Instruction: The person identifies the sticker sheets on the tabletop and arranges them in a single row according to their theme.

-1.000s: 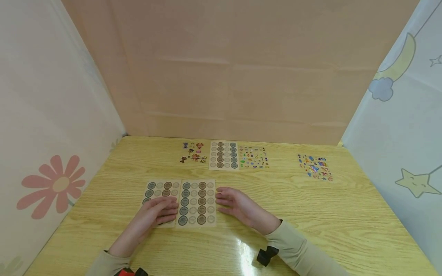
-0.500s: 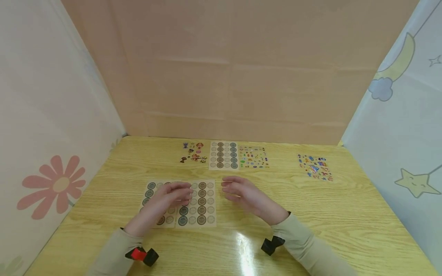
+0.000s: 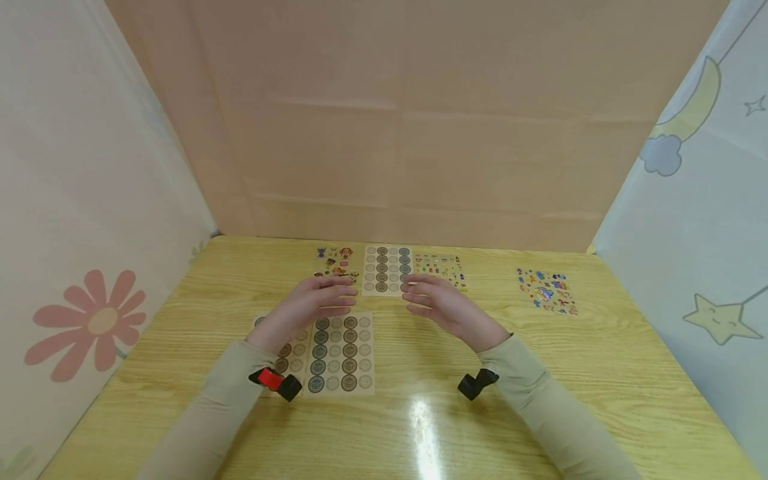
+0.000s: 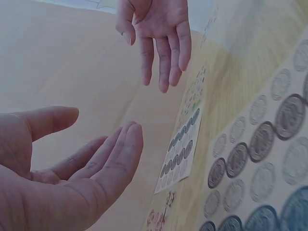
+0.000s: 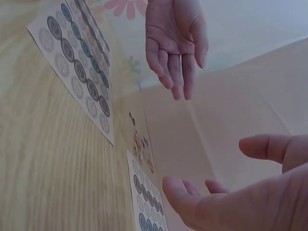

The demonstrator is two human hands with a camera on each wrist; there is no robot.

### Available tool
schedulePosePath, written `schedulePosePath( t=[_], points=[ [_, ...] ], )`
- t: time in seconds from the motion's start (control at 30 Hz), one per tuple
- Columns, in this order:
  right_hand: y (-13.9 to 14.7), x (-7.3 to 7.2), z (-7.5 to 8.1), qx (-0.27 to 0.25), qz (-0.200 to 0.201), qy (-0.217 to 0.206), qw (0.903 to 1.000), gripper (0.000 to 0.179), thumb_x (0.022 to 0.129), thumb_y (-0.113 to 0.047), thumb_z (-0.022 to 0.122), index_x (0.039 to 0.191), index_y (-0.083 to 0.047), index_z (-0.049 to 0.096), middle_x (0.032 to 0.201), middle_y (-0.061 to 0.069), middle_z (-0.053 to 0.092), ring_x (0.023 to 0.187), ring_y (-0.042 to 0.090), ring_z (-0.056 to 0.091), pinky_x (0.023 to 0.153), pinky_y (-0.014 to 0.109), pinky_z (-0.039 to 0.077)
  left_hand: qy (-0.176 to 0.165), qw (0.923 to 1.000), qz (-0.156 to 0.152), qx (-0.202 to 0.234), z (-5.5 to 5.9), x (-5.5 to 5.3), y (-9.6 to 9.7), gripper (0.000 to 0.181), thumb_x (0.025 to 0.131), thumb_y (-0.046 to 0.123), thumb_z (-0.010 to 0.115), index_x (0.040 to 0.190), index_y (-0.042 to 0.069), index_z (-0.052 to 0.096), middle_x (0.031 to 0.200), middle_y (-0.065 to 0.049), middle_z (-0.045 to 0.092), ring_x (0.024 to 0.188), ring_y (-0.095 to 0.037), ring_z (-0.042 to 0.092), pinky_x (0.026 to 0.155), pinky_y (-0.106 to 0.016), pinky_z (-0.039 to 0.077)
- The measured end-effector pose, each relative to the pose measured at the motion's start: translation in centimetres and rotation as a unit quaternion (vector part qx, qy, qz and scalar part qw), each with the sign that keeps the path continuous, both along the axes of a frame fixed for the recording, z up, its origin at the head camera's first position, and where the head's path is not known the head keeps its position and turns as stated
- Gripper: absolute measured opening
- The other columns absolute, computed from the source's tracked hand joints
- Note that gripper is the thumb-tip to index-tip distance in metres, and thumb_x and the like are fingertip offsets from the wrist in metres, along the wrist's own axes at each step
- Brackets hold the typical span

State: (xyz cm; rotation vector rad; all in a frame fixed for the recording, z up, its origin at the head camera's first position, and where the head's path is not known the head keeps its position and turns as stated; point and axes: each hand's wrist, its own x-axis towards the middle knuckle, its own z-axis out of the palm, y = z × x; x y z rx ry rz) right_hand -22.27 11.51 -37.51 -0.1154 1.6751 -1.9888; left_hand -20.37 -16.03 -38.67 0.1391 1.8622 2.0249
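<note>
In the head view my left hand [image 3: 309, 305] hovers with relaxed, nearly straight fingers, between the near sheets and the back row. Facing it, my right hand [image 3: 447, 308] is held the same way, its fingertips overlapping the right edge of the back sheet of round stickers [image 3: 388, 270]. Neither hand holds anything; both wrist views show bare palms turned toward each other. Below lie two sheets side by side: the right round-sticker sheet [image 3: 342, 353] is in plain sight, while the left round-sticker sheet [image 3: 297, 365] is partly hidden by my left hand and wrist.
A cartoon sticker sheet [image 3: 334, 261] lies left of the back sheet, partly behind my left hand. Small colourful stickers [image 3: 444, 267] sit to its right. Farther right is another colourful sticker sheet [image 3: 545, 291]. A pinkish back wall [image 3: 396, 133] and patterned side walls enclose the wooden table [image 3: 600, 387].
My left hand has lifted off the near left sheet and moved forward and right. My right hand has moved forward and slightly right, away from the near right sheet. The sheets stay in place.
</note>
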Motion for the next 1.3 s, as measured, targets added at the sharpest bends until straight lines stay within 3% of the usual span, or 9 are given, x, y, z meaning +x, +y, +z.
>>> schedulePosePath(
  t=[0.13,0.3,0.43,0.67,0.9,1.1,1.3],
  points=[
    [0.1,-1.5,-0.1,-0.006,-0.007,-0.013,0.9999,0.048,0.103,-0.005,0.036,0.147,0.008,0.022,0.149,0.027,0.025,0.136,0.041,0.026,0.112,0.049,0.028,-0.031,0.9987,0.004,0.04,0.1,-1.9,0.8,0.044,0.099,0.008,0.051,0.138,-0.008,0.039,0.138,-0.025,0.044,0.117,-0.034,0.054,0.099,-0.04,0.047],
    [0.4,-3.5,-0.6,0.001,-0.028,-0.026,0.9993,0.05,0.101,-0.008,0.038,0.146,0.007,0.024,0.149,0.028,0.022,0.137,0.042,0.023,0.113,0.049,0.026,-0.083,0.991,0.02,0.102,-0.5,-4.4,1.2,0.034,0.099,0.001,0.047,0.132,-0.009,0.044,0.139,-0.03,0.04,0.127,-0.041,0.043,0.103,-0.044,0.042],
    [0.9,-5.1,-1.0,-0.002,-0.035,-0.038,0.9987,0.052,0.101,-0.008,0.04,0.147,0.006,0.022,0.15,0.028,0.019,0.138,0.041,0.021,0.113,0.049,0.024,-0.096,0.99,0.035,0.097,-0.9,-5.8,1.2,0.031,0.098,0.002,0.05,0.127,-0.008,0.048,0.137,-0.029,0.042,0.127,-0.041,0.043,0.103,-0.044,0.042],
    [1.8,-7.3,-1.6,-0.006,-0.016,-0.047,0.9987,0.057,0.102,-0.011,0.041,0.15,0.004,0.014,0.154,0.026,0.011,0.141,0.038,0.015,0.115,0.048,0.02,-0.11,0.9898,0.049,0.076,-0.9,-7.4,1.6,0.042,0.099,0.004,0.05,0.137,-0.009,0.038,0.141,-0.03,0.039,0.13,-0.041,0.04,0.105,-0.044,0.04],
    [1.6,-8.3,-2.1,-0.006,-0.034,-0.075,0.9966,0.058,0.102,-0.012,0.042,0.151,0.002,0.013,0.153,0.027,0.013,0.14,0.038,0.019,0.114,0.047,0.023,-0.124,0.9892,0.061,0.049,-1.7,-8.9,1.1,0.046,0.1,0.007,0.049,0.141,-0.009,0.034,0.14,-0.03,0.041,0.128,-0.04,0.042,0.105,-0.044,0.039],
    [1.8,-8.8,-2.7,0.002,-0.055,-0.093,0.9941,0.058,0.101,-0.013,0.046,0.151,-0.001,0.02,0.149,0.026,0.021,0.137,0.037,0.025,0.112,0.047,0.027,-0.147,0.9851,0.064,0.063,-2.5,-9.4,0.9,0.045,0.101,0.007,0.047,0.143,-0.006,0.036,0.139,-0.029,0.043,0.128,-0.039,0.043,0.104,-0.044,0.041],
    [2.0,-9.0,-3.0,0.0,-0.05,-0.103,0.9934,0.057,0.101,-0.015,0.045,0.151,-0.001,0.019,0.149,0.027,0.022,0.137,0.038,0.026,0.111,0.049,0.028,-0.146,0.9864,0.064,0.038,-2.7,-9.4,1.3,0.044,0.101,0.01,0.048,0.142,-0.005,0.038,0.137,-0.029,0.045,0.126,-0.039,0.045,0.103,-0.044,0.042]
  ],
)
